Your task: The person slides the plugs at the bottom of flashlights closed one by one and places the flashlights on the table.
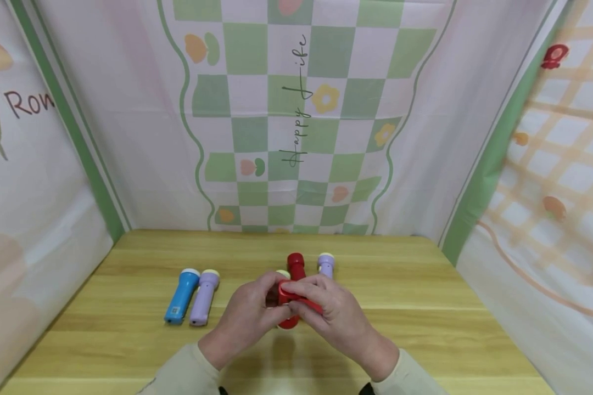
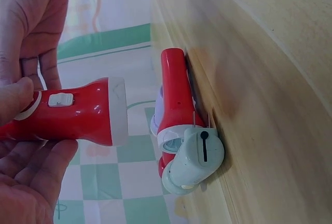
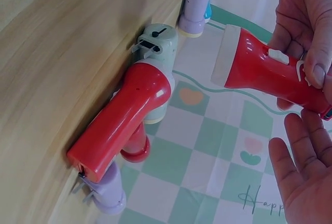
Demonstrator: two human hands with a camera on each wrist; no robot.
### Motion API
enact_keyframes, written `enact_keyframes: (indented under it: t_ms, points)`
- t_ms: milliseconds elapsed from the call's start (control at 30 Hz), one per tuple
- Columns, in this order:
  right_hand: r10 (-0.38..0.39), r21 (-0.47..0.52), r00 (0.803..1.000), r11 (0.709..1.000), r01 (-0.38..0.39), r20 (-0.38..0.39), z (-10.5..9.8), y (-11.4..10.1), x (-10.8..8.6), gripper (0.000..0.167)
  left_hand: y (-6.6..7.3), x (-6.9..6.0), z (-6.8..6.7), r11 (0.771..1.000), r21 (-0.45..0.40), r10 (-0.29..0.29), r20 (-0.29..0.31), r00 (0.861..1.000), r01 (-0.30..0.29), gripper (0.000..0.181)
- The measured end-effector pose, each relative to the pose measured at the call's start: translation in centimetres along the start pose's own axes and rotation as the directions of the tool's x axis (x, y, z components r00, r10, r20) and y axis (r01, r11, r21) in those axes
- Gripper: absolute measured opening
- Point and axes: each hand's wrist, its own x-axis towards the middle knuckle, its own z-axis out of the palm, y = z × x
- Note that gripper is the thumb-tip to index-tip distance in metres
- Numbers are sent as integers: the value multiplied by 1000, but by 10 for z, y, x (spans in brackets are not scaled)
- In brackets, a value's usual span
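Note:
Both hands hold a red flashlight [image 1: 288, 322] [image 2: 78, 112] [image 3: 270, 68] above the table, its white-rimmed head pointing down. The left hand [image 1: 244, 318] [image 2: 33, 182] [image 3: 306, 27] has its thumb and fingers around the body. Thumb and fingertips of the right hand [image 1: 341, 318] [image 2: 33, 32] [image 3: 311, 177] pinch it near the tail. Below lie another red flashlight [image 2: 176, 92] [image 3: 116, 123] with a white rim and a pale green one [image 2: 194, 154] [image 3: 163, 45] with metal prongs out. A third red flashlight [image 1: 295, 266] [image 3: 136, 143] lies behind them, beside a purple one [image 1: 326, 265] [image 3: 109, 190].
On the left of the wooden table [image 1: 410, 318], a blue flashlight [image 1: 182, 296] and a purple flashlight [image 1: 204, 299] [image 3: 196, 6] lie side by side. Patterned cloth [image 1: 296, 109] hangs at the back and both sides.

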Motion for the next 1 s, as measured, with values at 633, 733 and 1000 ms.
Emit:
enact_keyframes:
  t_ms: [633,733,1000]
  points:
    - [-30,-62,999,998,30,-9,0,-1,3,37,2,0,-3,983,183,43,-59,997,-32,35]
    - [-16,-73,1000,997,17,2,0,-2,4,45,3,0,-4,986,168,19,-51,999,-10,37]
    - [44,-122,998,992,-38,50,-2,-4,5,61,4,0,-6,992,124,-10,-22,1000,13,45]
